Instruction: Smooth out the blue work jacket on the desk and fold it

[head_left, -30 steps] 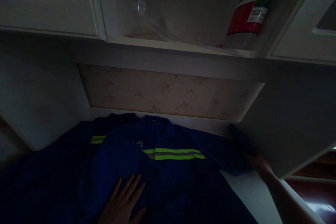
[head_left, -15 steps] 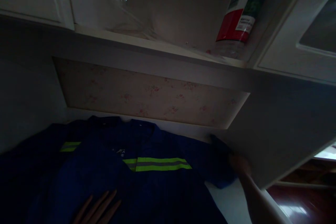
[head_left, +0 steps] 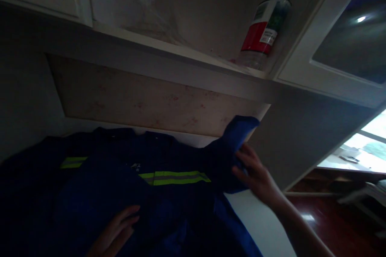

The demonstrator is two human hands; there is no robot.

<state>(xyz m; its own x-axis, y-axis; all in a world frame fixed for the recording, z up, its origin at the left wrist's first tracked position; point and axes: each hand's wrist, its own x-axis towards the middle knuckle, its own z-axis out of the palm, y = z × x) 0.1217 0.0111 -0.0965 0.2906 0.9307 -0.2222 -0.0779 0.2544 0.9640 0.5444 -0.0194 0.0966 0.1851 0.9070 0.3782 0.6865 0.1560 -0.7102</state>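
Blue work jacket (head_left: 169, 196) spread across lower frame. Left hand (head_left: 116, 231), fingers loosely together, flat on front, pinning it. Right hand (head_left: 256, 174) pinches lifted sleeve (head_left: 238, 136), centre right.

Dim white cabinets (head_left: 304, 68), floral back panel (head_left: 157, 104), red-brown floor (head_left: 337, 229), bright window (head_left: 368, 144).

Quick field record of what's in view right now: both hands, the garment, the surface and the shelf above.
left hand: palm down on the front of the jacket, fingers spread
right hand: grips the jacket sleeve, lifted off the surface
jacket: dark blue, spread flat, collar toward the wall, yellow-green reflective stripe across the chest
surface: white, bare patch right of the jacket
shelf above: bottle with red label, clear plastic wrap
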